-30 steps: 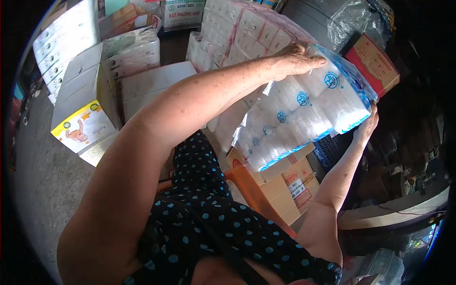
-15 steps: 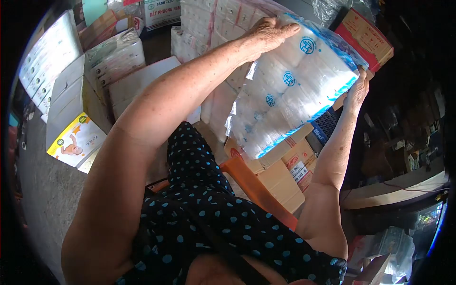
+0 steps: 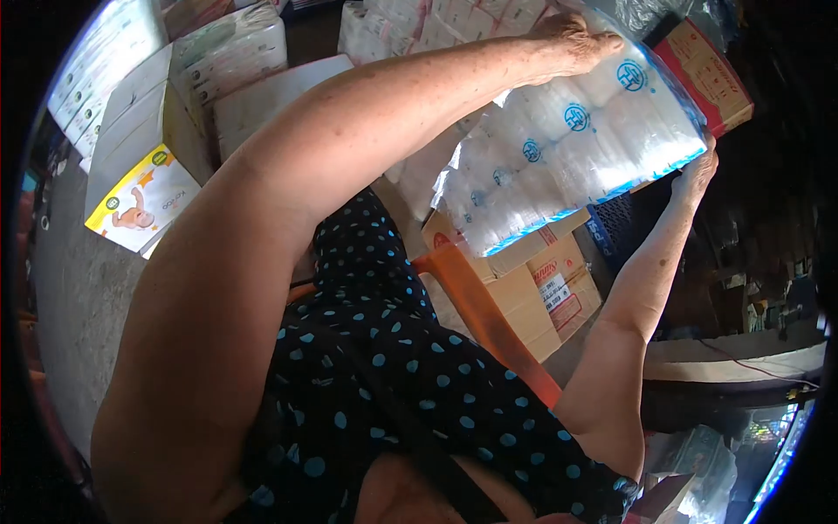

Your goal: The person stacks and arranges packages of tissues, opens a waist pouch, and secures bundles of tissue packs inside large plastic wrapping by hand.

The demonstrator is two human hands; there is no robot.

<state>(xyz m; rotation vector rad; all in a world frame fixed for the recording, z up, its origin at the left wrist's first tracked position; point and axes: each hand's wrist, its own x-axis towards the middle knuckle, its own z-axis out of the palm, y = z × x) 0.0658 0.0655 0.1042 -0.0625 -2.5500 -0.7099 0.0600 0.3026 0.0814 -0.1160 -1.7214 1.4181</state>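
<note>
A large clear plastic pack of white toilet paper rolls [image 3: 559, 166], printed with blue logos and a blue edge, is held out in front of me, tilted. My left hand [image 3: 580, 45] grips its upper edge, with the thumb lying over the plastic. My right hand [image 3: 701, 164] grips the far right corner; most of its fingers are hidden behind the pack. The pack's near left end is ragged, with loose shiny plastic.
More wrapped paper packs [image 3: 445, 22] are stacked behind. A yellow-and-white carton [image 3: 144, 201] stands at left, brown cartons [image 3: 550, 293] below the pack, and a red-and-brown carton [image 3: 705, 77] at upper right. An orange chair [image 3: 489, 319] is close to my body.
Both hands have moved the pack to the right and slightly up in view, away from the stacked packs. The camera view has also shifted a little. Both grips stay on the pack.
</note>
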